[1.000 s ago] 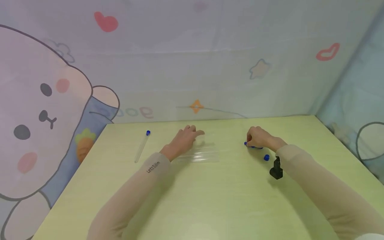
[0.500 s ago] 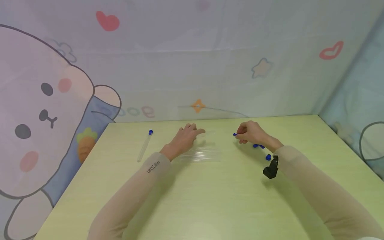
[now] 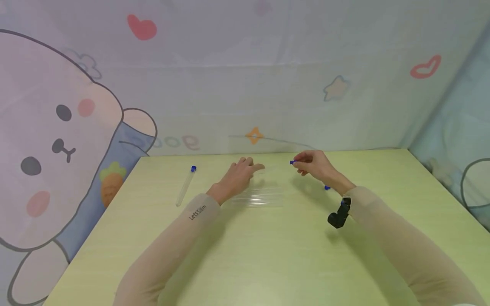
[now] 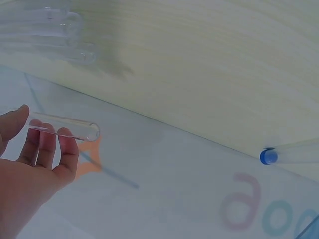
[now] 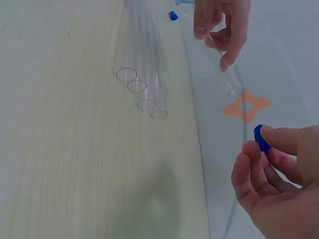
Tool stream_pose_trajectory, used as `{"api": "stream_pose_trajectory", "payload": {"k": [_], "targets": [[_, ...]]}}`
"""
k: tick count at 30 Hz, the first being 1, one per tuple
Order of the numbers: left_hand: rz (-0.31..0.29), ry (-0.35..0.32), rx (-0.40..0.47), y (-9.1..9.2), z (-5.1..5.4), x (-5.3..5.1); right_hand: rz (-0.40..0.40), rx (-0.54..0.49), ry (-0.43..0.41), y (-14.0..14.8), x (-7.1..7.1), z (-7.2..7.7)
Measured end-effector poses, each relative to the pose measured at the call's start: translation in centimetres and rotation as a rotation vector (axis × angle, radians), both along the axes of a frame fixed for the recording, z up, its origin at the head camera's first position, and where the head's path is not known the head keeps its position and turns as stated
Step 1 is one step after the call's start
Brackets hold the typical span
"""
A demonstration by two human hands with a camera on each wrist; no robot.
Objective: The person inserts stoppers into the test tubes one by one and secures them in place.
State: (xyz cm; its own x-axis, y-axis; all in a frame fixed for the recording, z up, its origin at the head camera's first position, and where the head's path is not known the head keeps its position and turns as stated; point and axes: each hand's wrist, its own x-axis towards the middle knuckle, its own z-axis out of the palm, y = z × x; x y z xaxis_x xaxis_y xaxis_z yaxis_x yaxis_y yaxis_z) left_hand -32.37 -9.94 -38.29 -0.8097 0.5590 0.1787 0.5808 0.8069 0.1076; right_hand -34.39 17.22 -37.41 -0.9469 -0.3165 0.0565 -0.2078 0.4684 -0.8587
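My left hand (image 3: 236, 176) holds a clear test tube (image 4: 70, 126) between thumb and fingers, above the table. The tube's open end points right, toward my other hand. My right hand (image 3: 317, 165) pinches a small blue cap (image 5: 259, 139) between thumb and fingertips. Cap and tube mouth are apart, with a short gap between them in the right wrist view. Below the hands, several clear uncapped tubes (image 5: 144, 74) lie side by side on the table.
One test tube with a blue cap (image 3: 185, 187) lies at the table's left. A loose blue cap (image 3: 327, 187) rests below my right wrist, which carries a black camera (image 3: 338, 216). A printed cloth (image 3: 214, 93) hangs behind the table's back edge.
My right hand has picked up a blue cap from the group at the right and carried it up and left toward the held tube. The left hand stays nearly still.
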Motion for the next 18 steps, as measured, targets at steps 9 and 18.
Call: {"api": "stream_pose_trajectory", "payload": {"k": [9, 18], "targets": [[0.0, 0.011, 0.012, 0.6, 0.2, 0.1, 0.034, -0.109, -0.035, -0.7, 0.1, -0.2], [0.008, 0.015, 0.005, 0.8, 0.4, 0.2, 0.027, -0.054, -0.043, -1.2, 0.2, -0.5]]}}
